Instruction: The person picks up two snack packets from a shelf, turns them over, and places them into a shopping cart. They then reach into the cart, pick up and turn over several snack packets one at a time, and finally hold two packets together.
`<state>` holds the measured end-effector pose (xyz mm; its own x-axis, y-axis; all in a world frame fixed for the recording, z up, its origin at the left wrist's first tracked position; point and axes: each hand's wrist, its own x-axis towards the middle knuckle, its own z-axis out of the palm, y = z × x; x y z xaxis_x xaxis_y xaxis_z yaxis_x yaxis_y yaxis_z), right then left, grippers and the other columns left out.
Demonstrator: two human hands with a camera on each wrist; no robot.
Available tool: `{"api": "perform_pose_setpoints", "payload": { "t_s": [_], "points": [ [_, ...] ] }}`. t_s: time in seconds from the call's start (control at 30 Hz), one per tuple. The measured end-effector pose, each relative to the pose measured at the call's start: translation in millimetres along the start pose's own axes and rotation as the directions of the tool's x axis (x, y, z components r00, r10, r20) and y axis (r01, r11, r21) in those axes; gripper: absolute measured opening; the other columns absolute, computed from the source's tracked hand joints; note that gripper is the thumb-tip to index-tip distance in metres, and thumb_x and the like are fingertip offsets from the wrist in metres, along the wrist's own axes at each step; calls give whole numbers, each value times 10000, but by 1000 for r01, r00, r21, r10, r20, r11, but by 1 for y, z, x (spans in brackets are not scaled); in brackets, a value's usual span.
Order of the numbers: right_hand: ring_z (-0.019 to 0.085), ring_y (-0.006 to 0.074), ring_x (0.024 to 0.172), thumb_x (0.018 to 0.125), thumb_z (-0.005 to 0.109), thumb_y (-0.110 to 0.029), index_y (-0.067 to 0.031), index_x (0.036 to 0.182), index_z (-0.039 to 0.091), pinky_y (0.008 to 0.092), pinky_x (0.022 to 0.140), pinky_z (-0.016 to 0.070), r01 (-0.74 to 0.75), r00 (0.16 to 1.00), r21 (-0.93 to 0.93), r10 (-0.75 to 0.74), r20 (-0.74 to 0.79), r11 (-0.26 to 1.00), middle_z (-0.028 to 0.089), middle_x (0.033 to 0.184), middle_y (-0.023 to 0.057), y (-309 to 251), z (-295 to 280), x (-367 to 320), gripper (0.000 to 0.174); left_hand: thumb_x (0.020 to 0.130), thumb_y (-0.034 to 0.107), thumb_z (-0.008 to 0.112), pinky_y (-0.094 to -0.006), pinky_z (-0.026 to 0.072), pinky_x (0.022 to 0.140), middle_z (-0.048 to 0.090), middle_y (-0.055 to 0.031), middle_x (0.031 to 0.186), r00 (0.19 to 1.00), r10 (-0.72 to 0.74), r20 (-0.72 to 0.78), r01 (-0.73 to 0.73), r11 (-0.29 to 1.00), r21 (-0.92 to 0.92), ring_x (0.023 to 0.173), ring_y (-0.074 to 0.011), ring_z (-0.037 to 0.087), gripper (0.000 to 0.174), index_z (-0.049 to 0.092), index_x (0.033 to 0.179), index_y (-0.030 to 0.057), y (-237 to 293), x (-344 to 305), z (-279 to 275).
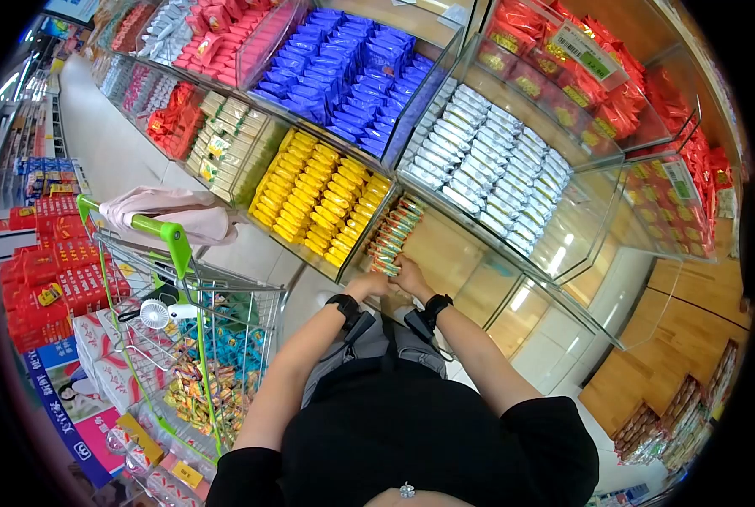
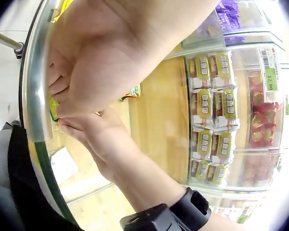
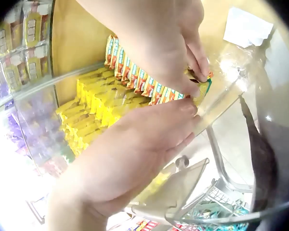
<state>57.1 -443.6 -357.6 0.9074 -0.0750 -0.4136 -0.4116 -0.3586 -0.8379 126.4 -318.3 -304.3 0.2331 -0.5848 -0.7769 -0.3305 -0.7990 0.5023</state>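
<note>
Both hands meet at the near end of a row of small orange, white and green wrapped snacks (image 1: 396, 230), lined up along one side of a clear bin. My left hand (image 1: 366, 286) and right hand (image 1: 411, 279) pinch a wrapped snack (image 3: 203, 90) with a green and yellow end between their fingertips. Only that end shows past the fingers; the rest is hidden. In the left wrist view, a bit of the snack's green wrapper (image 2: 54, 109) shows by the left fingers. The row (image 3: 135, 72) runs away from the hands, beside yellow packets (image 3: 98, 98).
Clear bin walls (image 1: 479, 230) surround the hands. Nearby bins hold yellow (image 1: 314, 198), silver (image 1: 487, 165) and blue packets (image 1: 344, 72). To the left stands a loaded shopping cart (image 1: 175, 241) with a pink cloth (image 1: 171, 211) over its handle. A white paper (image 3: 248, 28) lies in the bin.
</note>
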Motion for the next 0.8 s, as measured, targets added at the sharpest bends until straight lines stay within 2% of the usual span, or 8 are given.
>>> {"api": "perform_pose_setpoints", "payload": {
  "t_s": [0.13,0.2,0.23,0.3,0.43,0.5,0.57,0.8],
  "points": [
    [512,200,753,565,717,-69,-24,877,520,305,663,430,-33,999,142,28,41,989,527,782,95,14,5,4,372,737,179,466,-411,451,660,601,-231,839,999,-44,30,44,999,-7,767,-363,584,290,600,841,-55,3,0,-3],
    [520,172,785,581,710,-42,-14,952,543,285,680,445,-210,972,225,180,150,951,530,822,69,10,1,4,407,739,188,463,-409,452,662,600,-233,843,998,-57,35,57,998,-11,770,-365,582,294,603,837,-52,6,-1,-4],
    [520,172,785,581,710,-42,-14,952,543,285,680,445,-212,972,227,181,151,951,530,822,69,7,0,4,407,743,201,462,-409,452,664,599,-235,846,997,-76,23,75,997,14,771,-365,582,303,602,838,-51,8,-2,-4],
    [525,176,816,596,706,-34,2,1015,536,273,715,457,-382,920,453,284,271,805,521,876,74,5,2,6,454,747,213,462,-410,452,667,598,-237,850,995,-95,14,94,995,42,772,-364,582,313,602,840,-50,11,-2,-4],
    [526,184,838,603,702,-23,17,1017,514,274,722,469,-434,895,487,302,328,758,512,919,97,16,14,13,456,768,260,444,-420,451,678,601,-222,869,989,-148,29,143,981,133,795,-357,586,339,604,874,-20,7,-1,-2],
    [573,179,777,591,718,-62,37,953,549,279,674,472,-378,925,510,293,242,773,596,853,100,20,22,14,412,777,274,436,-423,451,683,604,-213,875,986,-167,8,164,975,149,804,-354,587,345,606,885,-7,6,-2,-3],
    [575,184,789,590,714,-52,45,953,547,282,675,473,-386,922,557,294,251,736,596,869,107,21,24,14,411,789,306,421,-424,452,686,609,-198,879,977,-211,39,207,974,88,808,-347,591,366,606,900,10,7,-6,-7],
    [577,218,825,601,671,21,95,1011,497,299,685,478,-428,902,651,340,266,627,578,934,165,17,23,14,451,791,357,426,-422,453,683,610,-198,875,989,-147,-6,147,987,68,782,-352,592,400,610,885,14,-10,4,2]
  ]
}}
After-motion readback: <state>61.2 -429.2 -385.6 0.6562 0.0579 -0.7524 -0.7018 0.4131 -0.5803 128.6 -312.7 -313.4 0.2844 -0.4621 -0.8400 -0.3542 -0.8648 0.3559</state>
